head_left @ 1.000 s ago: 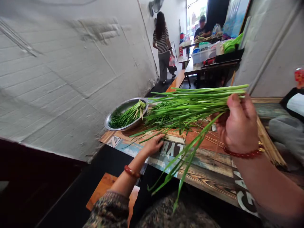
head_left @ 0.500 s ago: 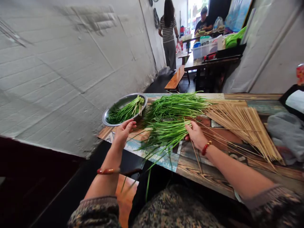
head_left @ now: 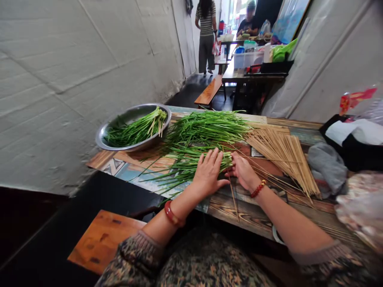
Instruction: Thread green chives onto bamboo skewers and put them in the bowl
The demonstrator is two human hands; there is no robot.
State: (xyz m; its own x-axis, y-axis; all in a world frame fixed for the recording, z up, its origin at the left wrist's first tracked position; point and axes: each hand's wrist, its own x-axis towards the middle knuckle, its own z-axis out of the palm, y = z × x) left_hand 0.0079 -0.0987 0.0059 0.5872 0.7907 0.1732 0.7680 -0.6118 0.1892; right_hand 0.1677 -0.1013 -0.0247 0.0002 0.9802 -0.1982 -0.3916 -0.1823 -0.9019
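Head view: here we are, 2 hands close together at the table (head_left: 249,211), both at the near bunch of greens (head_left: 184,163).
Left hand (head_left: 208,175): back up, fingers stretched long and slightly apart, thumb out wide, laid across the top of the bunch and not curled around it.
Right hand (head_left: 243,171): fingers bent in at the stem ends (head_left: 228,158); its palm side is hidden, so I cannot tell whether they grip.
Near bunch: flat on the table, stem ends right between the 2 hands, stems running under the left fingers, leaves fanning leftward.
Green pile (head_left: 206,126): just beyond the bunch, spread wide.
Bowl (head_left: 131,115): metal, at the left by the wall, a bundle (head_left: 131,131) inside with pale sticks poking out beside its stems.
Sticks (head_left: 281,155): a broad fan to the right of the pile, and 1 loose stick (head_left: 234,199) slanting below the hands.
Grey bag (head_left: 326,167): just beside the fan.
Background: 1 person (head_left: 206,36) with back turned, past a bench (head_left: 209,89).
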